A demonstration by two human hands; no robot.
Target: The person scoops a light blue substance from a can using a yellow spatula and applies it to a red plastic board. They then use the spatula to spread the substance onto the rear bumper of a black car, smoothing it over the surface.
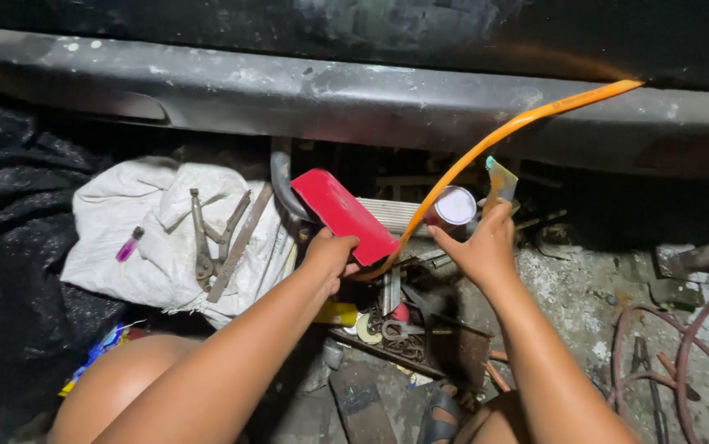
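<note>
My left hand (330, 253) grips the lower end of a flat red plastic scraper (340, 213), held tilted above a pile of tools. My right hand (482, 247) holds a thin, worn putty blade (500, 181) upright between thumb and fingers. Just left of that hand stands a small round tin (453, 206) with a pale lid. An orange hose (494, 140) curves from between my hands up to the right, over a dirty grey car panel (354, 94).
A white sack (141, 238) at left carries pliers (202, 238), a metal bar and a small purple lighter (130, 245). Black plastic sheeting lies at far left. Rusty tools and scrap (396, 333) sit below my hands. Reddish hoses (683, 362) coil on the concrete at right.
</note>
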